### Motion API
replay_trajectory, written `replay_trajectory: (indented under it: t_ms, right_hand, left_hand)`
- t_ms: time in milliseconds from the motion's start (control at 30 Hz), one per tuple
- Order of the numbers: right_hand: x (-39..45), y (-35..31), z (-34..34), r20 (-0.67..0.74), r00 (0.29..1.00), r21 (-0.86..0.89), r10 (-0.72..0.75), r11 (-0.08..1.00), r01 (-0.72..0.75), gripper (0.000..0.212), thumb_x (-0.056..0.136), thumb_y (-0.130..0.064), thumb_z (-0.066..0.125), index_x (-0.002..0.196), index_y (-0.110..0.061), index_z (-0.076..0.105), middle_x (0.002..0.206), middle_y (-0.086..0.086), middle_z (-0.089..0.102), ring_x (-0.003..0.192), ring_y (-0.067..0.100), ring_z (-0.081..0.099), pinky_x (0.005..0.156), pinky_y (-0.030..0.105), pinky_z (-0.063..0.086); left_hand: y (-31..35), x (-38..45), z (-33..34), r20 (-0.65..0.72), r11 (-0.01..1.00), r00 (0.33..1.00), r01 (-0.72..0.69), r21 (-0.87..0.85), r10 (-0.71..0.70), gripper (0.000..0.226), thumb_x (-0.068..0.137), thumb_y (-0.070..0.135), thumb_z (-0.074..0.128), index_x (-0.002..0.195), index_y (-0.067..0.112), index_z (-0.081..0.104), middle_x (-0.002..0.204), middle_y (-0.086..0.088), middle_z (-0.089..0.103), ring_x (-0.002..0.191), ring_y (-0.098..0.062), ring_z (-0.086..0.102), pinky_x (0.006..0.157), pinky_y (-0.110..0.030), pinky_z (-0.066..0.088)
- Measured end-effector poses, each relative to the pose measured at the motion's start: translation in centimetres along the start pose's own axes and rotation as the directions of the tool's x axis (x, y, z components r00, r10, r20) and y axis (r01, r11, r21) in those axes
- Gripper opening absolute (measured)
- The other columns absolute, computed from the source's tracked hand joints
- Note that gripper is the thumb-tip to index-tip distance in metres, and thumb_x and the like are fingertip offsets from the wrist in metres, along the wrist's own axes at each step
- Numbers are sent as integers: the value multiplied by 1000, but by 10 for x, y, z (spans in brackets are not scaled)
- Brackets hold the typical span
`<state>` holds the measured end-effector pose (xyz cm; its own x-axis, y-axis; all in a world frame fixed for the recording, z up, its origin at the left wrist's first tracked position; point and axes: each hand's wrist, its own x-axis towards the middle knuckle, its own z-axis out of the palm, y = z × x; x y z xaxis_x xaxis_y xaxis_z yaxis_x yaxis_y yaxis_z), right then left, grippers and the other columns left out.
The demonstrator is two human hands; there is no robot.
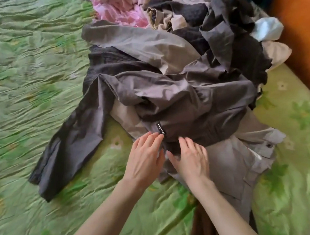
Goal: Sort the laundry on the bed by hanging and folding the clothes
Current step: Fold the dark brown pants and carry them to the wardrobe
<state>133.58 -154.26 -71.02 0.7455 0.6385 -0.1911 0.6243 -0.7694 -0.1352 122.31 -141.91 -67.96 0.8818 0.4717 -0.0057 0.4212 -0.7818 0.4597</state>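
A crumpled dark grey garment (pixel 188 101) with a small black label (pixel 161 129) lies on top of the laundry pile, one long part (pixel 71 139) trailing down-left over the green bedspread (pixel 26 73). My left hand (pixel 145 156) and my right hand (pixel 191 157) rest side by side at its near edge, fingers spread and touching the cloth just below the label. Neither hand visibly grips anything. A lighter grey buttoned garment (pixel 238 164) lies under my right hand.
The pile runs to the far side: a light grey piece (pixel 140 42), black and dark knits (pixel 245 55), pink fabric (pixel 119 8), a pale blue item (pixel 268 28). An orange-brown wall or headboard (pixel 308 36) borders the right. Brown cloth (pixel 203 229) lies near me.
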Motion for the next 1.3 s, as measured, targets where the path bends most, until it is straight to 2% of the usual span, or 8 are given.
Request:
replay_trajectory:
  t_ms: [100,233,400,500,667,900,1133,1300]
  right_hand:
    - [4,-3,15,-46,998,-15,33,999,-34,67,91,-55,66,146,-19,53,142,3,57,125,28,58,105,44,44]
    - [15,3,17,-157,987,-3,29,1000,-30,43,87,-22,75,129,-22,66,121,2,65,107,30,61,95,43,45]
    - [2,13,-1,-360,930,198,-68,969,147,42,84,0,74,123,-14,73,110,5,69,87,31,66,81,42,51]
    - [-23,11,-20,-432,895,291,-110,922,254,54,88,3,68,139,-15,66,116,5,53,79,19,56,64,31,53]
    - [-67,-4,-68,-489,852,335,-187,862,381,46,97,-11,57,142,-16,64,105,-4,50,88,13,57,80,24,50]
    - [-139,-38,-162,-500,834,392,-232,798,457,39,94,-8,74,132,-13,71,98,-4,60,87,15,62,77,33,57]
    - [-208,-64,-219,-533,811,471,-243,711,522,33,110,-32,51,142,-32,58,123,-11,51,97,4,57,82,23,55]
    - [-239,-81,-239,-512,854,518,-92,760,393,58,87,0,75,137,-25,61,125,0,45,85,4,42,59,23,47]
  left_hand:
    - [-10,10,17,74,998,997,-26,58,22,52,100,19,57,151,12,52,155,-4,54,148,-26,44,119,-42,39]
    - [-24,11,25,213,990,977,-34,135,5,67,102,21,50,165,16,28,171,0,28,159,-22,23,126,-37,23]
    - [-22,2,13,221,989,975,-24,147,-10,73,101,23,49,167,19,17,174,2,17,161,-19,15,127,-36,19]
    - [-5,-8,-3,177,997,984,-16,80,1,75,100,30,59,165,14,24,173,-4,22,159,-22,21,126,-37,25]
    - [43,-36,-46,-20,998,999,25,-52,-26,68,87,48,63,140,6,57,133,-10,57,117,-30,61,91,-43,55]
    - [97,-95,-122,-95,996,995,1,-84,-9,69,78,36,58,140,7,57,124,-7,60,108,-28,61,91,-39,54]
    - [137,-156,-215,-338,992,941,-33,-121,-10,26,85,20,54,110,16,59,101,-1,59,88,-26,57,80,-35,47]
    - [156,-202,-298,-393,998,919,38,50,-15,30,80,16,53,109,10,62,103,-7,63,94,-31,59,78,-43,52]
